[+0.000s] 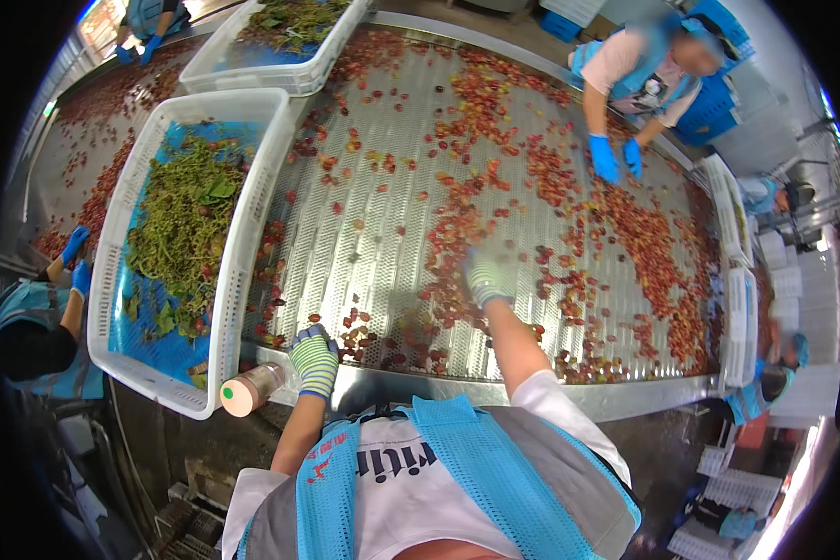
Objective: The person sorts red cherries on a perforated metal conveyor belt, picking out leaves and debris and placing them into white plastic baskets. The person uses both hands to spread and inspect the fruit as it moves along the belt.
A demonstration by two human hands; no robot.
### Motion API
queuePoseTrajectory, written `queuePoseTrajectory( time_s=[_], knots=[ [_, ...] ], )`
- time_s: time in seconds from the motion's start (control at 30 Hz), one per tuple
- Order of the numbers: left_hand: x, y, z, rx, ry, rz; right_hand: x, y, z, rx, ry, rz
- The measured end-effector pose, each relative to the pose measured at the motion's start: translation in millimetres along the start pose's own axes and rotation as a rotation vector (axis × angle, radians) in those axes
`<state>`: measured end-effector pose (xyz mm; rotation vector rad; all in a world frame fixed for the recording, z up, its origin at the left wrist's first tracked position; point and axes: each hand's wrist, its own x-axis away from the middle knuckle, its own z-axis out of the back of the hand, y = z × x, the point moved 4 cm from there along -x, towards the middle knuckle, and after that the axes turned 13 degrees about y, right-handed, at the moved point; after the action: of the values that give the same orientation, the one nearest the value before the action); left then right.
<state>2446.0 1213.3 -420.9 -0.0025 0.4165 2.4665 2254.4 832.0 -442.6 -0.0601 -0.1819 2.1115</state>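
My left hand (313, 358), in a green-and-white striped glove, rests on the near metal edge of a perforated sorting table (385, 238), beside a few red grapes. My right hand (488, 274), in a matching glove, reaches out over the table's middle and is blurred. Loose red and yellow-green grapes (455, 231) lie around it; whether it holds any cannot be told. More grapes (637, 231) are thickly spread on the right side. Left of the table stands a white plastic crate (241, 280) with green grape stems (182, 210) and leaves on a blue base.
A capped bottle (252, 389) lies between the crate and my left hand. Another white crate (308, 77) of stems stands farther off. A co-worker's blue-gloved hands (604, 159) are over the far right side. Another co-worker's gloved hands (75, 245) work at the left. White crates (740, 325) line the right end.
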Motion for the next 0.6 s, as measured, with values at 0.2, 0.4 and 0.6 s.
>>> queuePoseTrajectory(
  time_s=[0.2,0.4,0.6],
  knots=[
    [-24,7,-50,0.171,-0.629,0.262,-27,4,-19,-0.009,-0.303,-0.129],
    [2,92,-67,1.219,-0.579,0.148,14,35,-28,-0.298,0.105,-0.204],
    [27,9,-13,0.512,-0.350,-0.286,182,67,-20,-1.751,-0.071,-1.280]
  ],
)
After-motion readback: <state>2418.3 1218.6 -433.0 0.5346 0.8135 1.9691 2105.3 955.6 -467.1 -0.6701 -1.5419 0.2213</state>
